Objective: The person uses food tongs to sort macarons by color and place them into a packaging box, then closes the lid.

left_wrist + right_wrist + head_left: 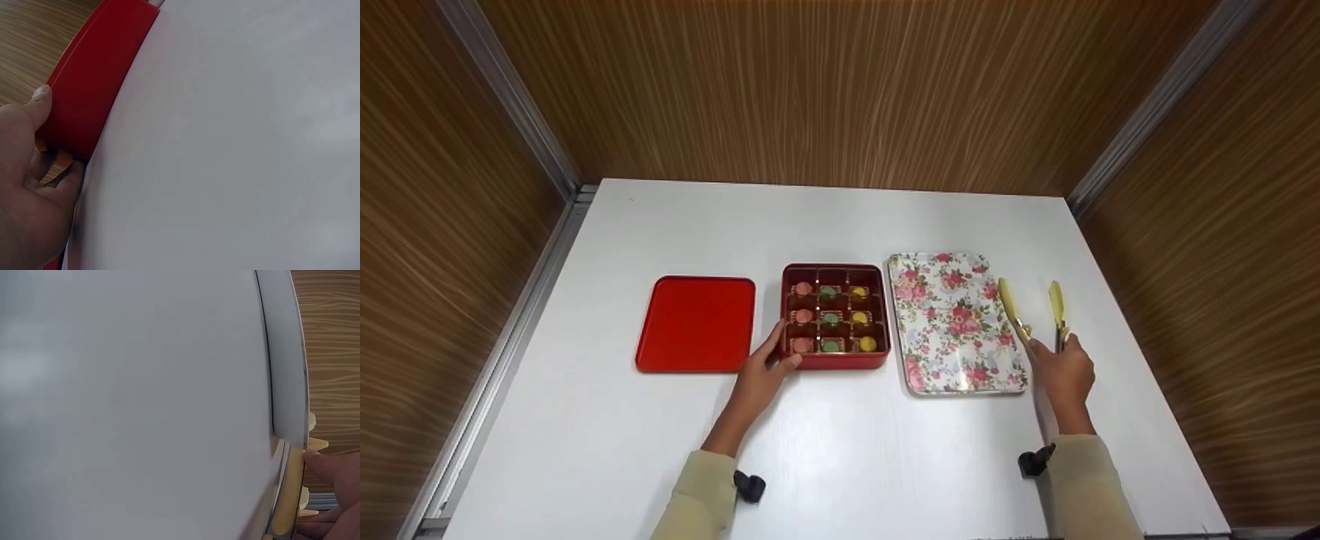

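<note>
In the head view, my left hand (pixel 759 384) grips the near left corner of a red square box (pixel 834 361). The left wrist view has the thumb at the rim of the box's red wall (pixel 98 79) and fingers low beside its corner. Inside, a divided insert bears rows of small round pieces: pink ones (pixel 804 316) at left, green ones (pixel 830 319) in the middle, yellow ones (pixel 868 343) at right. My right hand (pixel 1063 375) holds yellow-tipped tongs (pixel 1009 300) whose arms are spread wide, with nothing between the tips. Part of the tongs (pixel 289 492) shows in the right wrist view.
A flat red lid (pixel 695 324) lies left of the box. Right of the box is a floral tray (pixel 952 322), its right edge close to the tongs. All stand on a white table (pixel 840 457), with wood-grain panels (pixel 810 90) behind and at both sides.
</note>
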Available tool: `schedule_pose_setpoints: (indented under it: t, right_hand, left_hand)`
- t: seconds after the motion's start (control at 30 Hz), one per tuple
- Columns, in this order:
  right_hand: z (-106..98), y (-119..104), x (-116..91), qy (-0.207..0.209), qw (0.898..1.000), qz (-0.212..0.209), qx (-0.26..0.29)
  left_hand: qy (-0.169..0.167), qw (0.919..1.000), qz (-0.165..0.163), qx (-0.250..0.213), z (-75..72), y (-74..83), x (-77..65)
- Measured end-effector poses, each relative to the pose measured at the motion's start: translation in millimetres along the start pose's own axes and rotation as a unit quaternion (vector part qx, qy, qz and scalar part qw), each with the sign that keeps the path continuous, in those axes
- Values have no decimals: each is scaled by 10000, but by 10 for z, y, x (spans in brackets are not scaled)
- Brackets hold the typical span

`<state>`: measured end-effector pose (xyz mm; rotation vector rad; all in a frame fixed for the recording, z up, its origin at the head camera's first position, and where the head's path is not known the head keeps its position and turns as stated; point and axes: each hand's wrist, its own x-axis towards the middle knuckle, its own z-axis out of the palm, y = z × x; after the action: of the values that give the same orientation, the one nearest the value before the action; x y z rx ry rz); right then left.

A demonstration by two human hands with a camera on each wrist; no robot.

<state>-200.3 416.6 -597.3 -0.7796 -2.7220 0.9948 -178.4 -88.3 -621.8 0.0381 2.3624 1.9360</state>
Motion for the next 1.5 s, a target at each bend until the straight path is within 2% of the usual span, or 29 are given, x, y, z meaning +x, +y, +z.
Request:
schedule_pose_setpoints:
  t: [0.07,0.2,0.33,0.43,0.7,0.83,0.97,1.2,1.5]
  right_hand:
    - [-8,0,6,202,9997,-59,88]
    - [-22,-15,4,786,9963,-167,309]
    - [-6,-65,-29,1486,9863,-431,566]
    - [19,-149,-78,1601,9818,-669,768]
    - [146,-589,-278,1187,9759,-1105,1462]
    - [262,-922,-417,879,9689,-1349,1882]
    - [441,-1320,-600,546,9581,-1747,2203]
    - [793,-2023,-907,152,9353,-2556,2442]
    - [1172,-2648,-1355,-192,9217,-3398,1860]
  left_hand:
    - [37,10000,29,28,4,-95,34]
    - [15,10000,26,-13,6,-90,30]
    - [-38,10000,76,-16,9,-86,26]
    - [-49,10000,73,21,10,-76,23]
    - [-58,10000,47,34,-11,-21,21]
    - [158,9997,170,118,-52,25,-15]
    - [577,9973,208,400,-130,81,-79]
    - [1378,9893,165,454,-374,135,-224]
    - [2224,9733,-93,565,-839,74,-540]
